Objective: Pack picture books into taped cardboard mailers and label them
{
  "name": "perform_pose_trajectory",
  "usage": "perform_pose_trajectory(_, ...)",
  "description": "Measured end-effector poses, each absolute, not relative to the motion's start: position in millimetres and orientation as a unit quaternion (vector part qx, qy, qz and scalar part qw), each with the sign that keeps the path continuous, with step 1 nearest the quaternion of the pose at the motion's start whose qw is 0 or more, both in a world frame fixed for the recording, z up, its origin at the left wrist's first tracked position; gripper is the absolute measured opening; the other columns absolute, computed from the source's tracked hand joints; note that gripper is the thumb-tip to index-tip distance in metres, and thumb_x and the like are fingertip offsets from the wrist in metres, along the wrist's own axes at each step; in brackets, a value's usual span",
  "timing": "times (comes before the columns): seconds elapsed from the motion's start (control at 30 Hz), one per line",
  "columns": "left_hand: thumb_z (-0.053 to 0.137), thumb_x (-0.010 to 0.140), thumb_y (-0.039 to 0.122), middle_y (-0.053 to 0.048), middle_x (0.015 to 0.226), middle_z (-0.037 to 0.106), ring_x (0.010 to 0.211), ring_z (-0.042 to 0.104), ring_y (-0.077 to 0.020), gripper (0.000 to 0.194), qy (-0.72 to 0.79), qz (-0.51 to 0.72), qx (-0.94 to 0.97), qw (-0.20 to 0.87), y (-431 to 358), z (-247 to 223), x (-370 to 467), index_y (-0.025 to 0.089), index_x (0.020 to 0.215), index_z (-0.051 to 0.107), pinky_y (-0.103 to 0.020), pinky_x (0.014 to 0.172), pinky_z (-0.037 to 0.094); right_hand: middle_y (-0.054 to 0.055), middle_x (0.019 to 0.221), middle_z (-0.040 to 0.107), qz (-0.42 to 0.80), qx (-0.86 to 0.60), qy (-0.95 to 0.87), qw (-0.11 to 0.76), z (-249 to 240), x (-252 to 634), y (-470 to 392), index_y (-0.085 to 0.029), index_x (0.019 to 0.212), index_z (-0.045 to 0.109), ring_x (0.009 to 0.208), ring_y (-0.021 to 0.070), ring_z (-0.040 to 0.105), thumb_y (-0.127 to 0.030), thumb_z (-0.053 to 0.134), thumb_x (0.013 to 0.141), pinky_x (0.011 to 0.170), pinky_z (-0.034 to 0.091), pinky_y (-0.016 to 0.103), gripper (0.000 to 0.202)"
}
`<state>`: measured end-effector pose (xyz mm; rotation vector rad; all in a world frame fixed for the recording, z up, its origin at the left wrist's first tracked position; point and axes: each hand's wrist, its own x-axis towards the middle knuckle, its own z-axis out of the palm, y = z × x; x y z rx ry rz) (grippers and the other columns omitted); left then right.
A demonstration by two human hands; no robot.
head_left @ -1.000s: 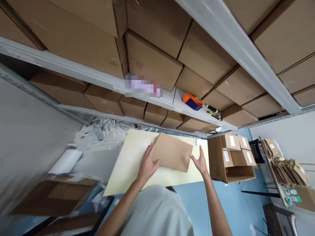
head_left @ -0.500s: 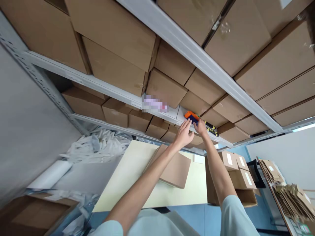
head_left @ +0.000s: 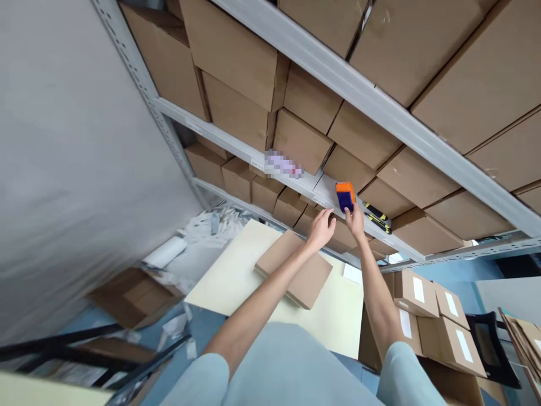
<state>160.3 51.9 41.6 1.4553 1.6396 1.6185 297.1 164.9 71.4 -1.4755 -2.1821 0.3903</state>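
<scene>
My right hand (head_left: pixel 355 221) grips a small orange and dark blue object (head_left: pixel 345 197) by its lower end at the shelf edge. Its exact kind does not show. Lower and to the left, my left hand (head_left: pixel 322 230) hangs in front of the shelf, fingers stretched, thumb apart, holding nothing. Two black and yellow utility knives (head_left: pixel 377 219) lie on the shelf ledge (head_left: pixel 306 179), just right of my right hand. Below my left forearm, a flat brown carton (head_left: pixel 310 285) rests on the pale yellow tabletop (head_left: pixel 236 265).
Metal shelving full of brown cardboard boxes (head_left: pixel 302 135) spans the view above. Labelled cartons (head_left: pixel 456 338) are stacked at right, by a black chair (head_left: pixel 492 344). An open carton (head_left: pixel 135 296) and white wrapping material (head_left: pixel 220 225) lie at left. A white card (head_left: pixel 352 273) sits on the table.
The orange and blue object has turned more upright in my right hand. My left hand has come away from it, down and left. The whole view has shifted.
</scene>
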Motion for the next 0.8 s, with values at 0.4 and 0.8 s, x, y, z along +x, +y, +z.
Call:
perform_pose_trajectory(0.4,0.075,0.102,0.034,-0.005,0.103,0.079,0.093,0.077,-0.0185,0.012,0.606,0.616,0.438,0.249,-108.1,-5.3,262.9,0.023,0.106,0.076,-0.032,0.089,0.064,0.013,0.130,0.079,0.563,-0.391,-0.632,0.362,5.5,404.7,-41.7,-0.021,0.136,0.070,0.121,0.0272,0.075,-0.064,0.069,0.101,0.111,0.058,0.044,0.055)
perform_pose_trajectory(0.8,0.073,0.104,0.042,-0.009,0.123,0.076,0.108,0.075,-0.0216,0.042,0.646,0.568,0.439,0.259,-185.9,8.8,283.6,0.026,0.143,0.067,-0.039,0.098,0.065,0.012,0.116,0.084,0.550,-0.372,-0.693,0.280,-15.9,446.7,-98.4,-0.021,0.123,0.076,0.105,0.0302,0.082,-0.060,0.069,0.104,0.096,0.067,0.045,0.044)
